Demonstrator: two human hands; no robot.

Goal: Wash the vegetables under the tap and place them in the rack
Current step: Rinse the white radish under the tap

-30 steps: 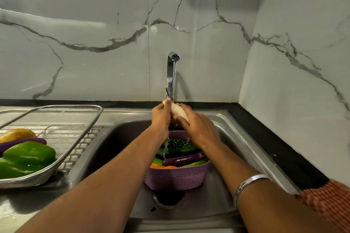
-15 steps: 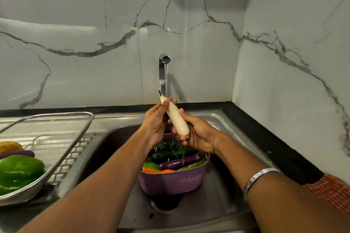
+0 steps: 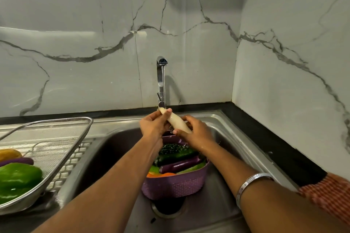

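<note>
Currently, both hands are working a white radish (image 3: 178, 122) under the tap (image 3: 161, 81), and everything else is sitting around that grip. Far off to the left of the fingers, the wire rack (image 3: 56, 139) is resting on the steel bench, already carrying a green pepper (image 3: 18, 178), a purple aubergine (image 3: 17, 161) and something yellow at its far edge. The left hand (image 3: 154, 126) is curling round the radish's upper end, thumb over the top, while the right hand (image 3: 197, 132) is cupping and pinching the lower end; the root is lying tilted between them, just below the spout. Directly beneath the fingers, a purple basket (image 3: 174, 185) in the sink (image 3: 234, 138) is holding more vegetables still to be washed.

The radish is looking stiff, smooth and wet, so it is probably slippery and fairly light; holding it round the thicker middle, not the tapering tip, should be safer. Carrying it leftward means lifting it over the sink's rim and the rack's raised wire edge, and the rack's back half is offering open room. To the right, the wall is standing close, leaving little space.
</note>
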